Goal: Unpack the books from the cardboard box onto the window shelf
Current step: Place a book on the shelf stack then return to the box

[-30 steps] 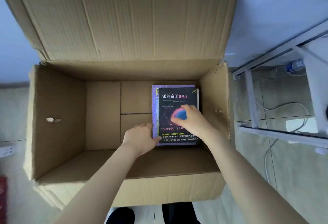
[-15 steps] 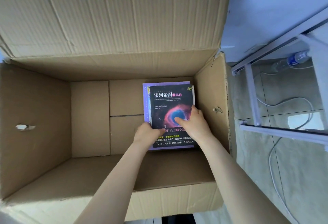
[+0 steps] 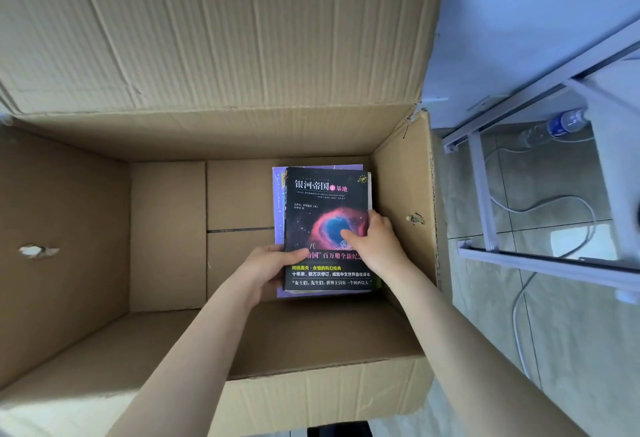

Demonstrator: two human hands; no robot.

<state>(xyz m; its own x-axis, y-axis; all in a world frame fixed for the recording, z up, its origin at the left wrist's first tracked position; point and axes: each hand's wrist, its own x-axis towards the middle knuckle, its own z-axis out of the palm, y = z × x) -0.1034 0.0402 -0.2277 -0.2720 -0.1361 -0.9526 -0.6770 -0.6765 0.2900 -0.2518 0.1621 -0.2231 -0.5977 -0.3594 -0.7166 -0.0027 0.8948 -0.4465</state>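
A large open cardboard box [image 3: 86,229] fills the view. A small stack of books lies at its bottom right. On top is a black book [image 3: 325,201] with a pink and blue nebula cover, over a purple book [image 3: 278,208]. My left hand [image 3: 268,268] grips the black book's left edge, thumb on the cover. My right hand [image 3: 375,242] holds its right edge, thumb pressed on the nebula. The window shelf is out of view.
The box's rear flap [image 3: 214,28] stands up against a pale blue wall [image 3: 519,14]. To the right, a white metal frame [image 3: 481,177] stands on a tiled floor, with a plastic water bottle [image 3: 557,125] and a white cable [image 3: 540,208] beneath it.
My head has come closer to the box. My left hand's thumb moved onto the black book's cover, and my right hand shifted to its right edge; both now hold the book.
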